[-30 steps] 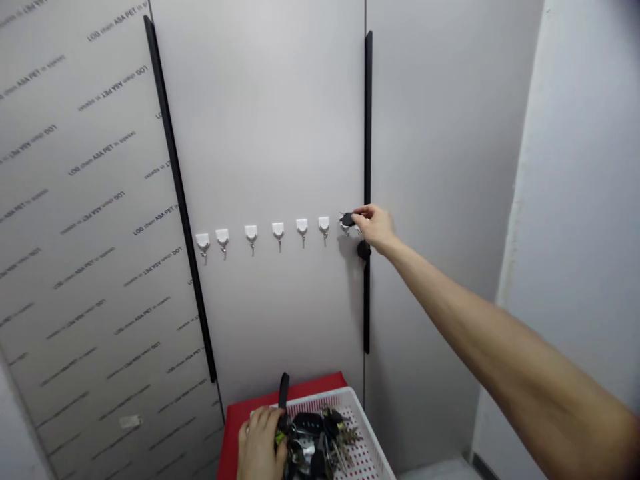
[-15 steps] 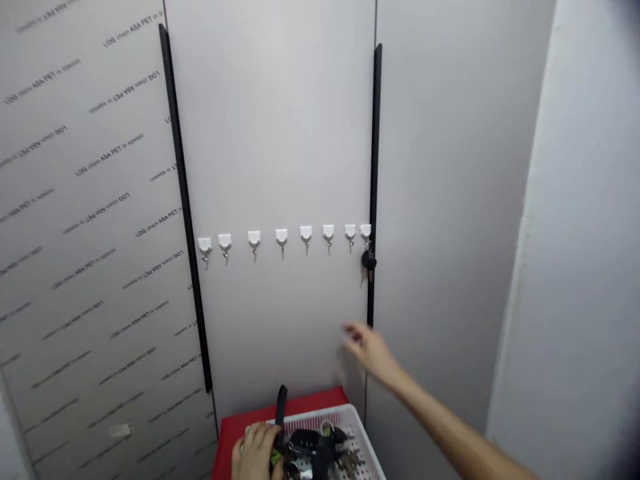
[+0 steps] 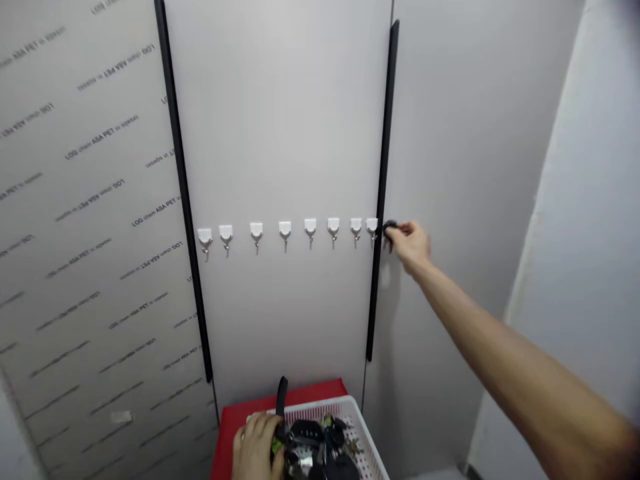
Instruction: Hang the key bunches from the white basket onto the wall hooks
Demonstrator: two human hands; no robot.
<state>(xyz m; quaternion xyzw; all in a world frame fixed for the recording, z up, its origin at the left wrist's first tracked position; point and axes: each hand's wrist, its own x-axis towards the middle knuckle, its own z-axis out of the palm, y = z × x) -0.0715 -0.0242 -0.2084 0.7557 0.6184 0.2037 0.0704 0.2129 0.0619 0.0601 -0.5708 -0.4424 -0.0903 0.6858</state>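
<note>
My right hand [image 3: 411, 244] reaches up to the right end of a row of white hooks [image 3: 285, 230] on a grey cabinet door. Its fingers pinch a black key [image 3: 389, 228] just right of the last hook [image 3: 372, 226]. My left hand [image 3: 256, 448] rests low at the left edge of a white perforated basket [image 3: 350, 407], with its fingers curled against a pile of keys and black fobs [image 3: 315, 443]. What those fingers grip is hidden. All the hooks hang bare.
The basket sits on a red stool or box [image 3: 240, 413]. Black vertical handles [image 3: 380, 200] run down the cabinet doors. The left door [image 3: 75, 233] carries a printed protective film. A pale wall [image 3: 590, 200] closes the right side.
My right hand dropped from the hooks toward the basket, then rose again to the last hook. The black key that hung under that hook is now in its fingers.
</note>
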